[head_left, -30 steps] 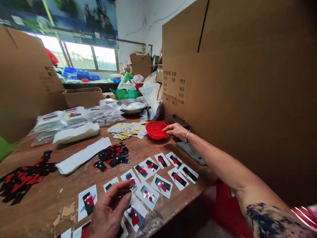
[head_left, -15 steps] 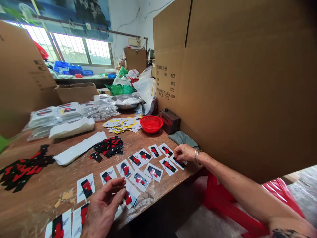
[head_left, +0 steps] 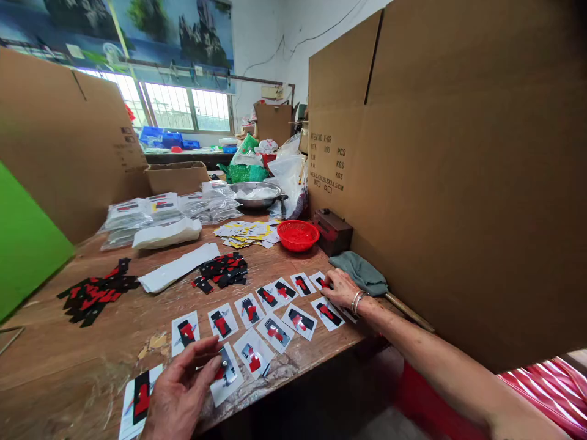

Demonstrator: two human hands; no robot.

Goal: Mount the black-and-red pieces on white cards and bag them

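My right hand [head_left: 340, 288] is bent over the far right end of the back row of cards, fingertips closed at a small black-and-red strap [head_left: 323, 282] on a white printed card. Part of that card and another one are hidden under the hand and wrist. My left hand [head_left: 186, 388] hovers at the near left, fingers curved with a gap between thumb and forefinger. Nothing shows in it. Beside its thumb lies a card [head_left: 229, 382] with a strap partly covered. Two rows of cards, such as this one [head_left: 276, 333], each bear a black-and-red strap.
Loose straps lie in two piles [head_left: 98, 293] [head_left: 224, 271]. Behind are white strips [head_left: 178, 267], bagged packs [head_left: 132, 214], yellow-white cards [head_left: 247, 234], a red basket [head_left: 298, 236], a brown box [head_left: 332, 232] and a grey cloth [head_left: 360, 273]. A large carton [head_left: 435, 183] walls the right side.
My right hand has moved from the front row's last card to the back row's last card. My left hand stays low at the left. The camera has turned a little left.
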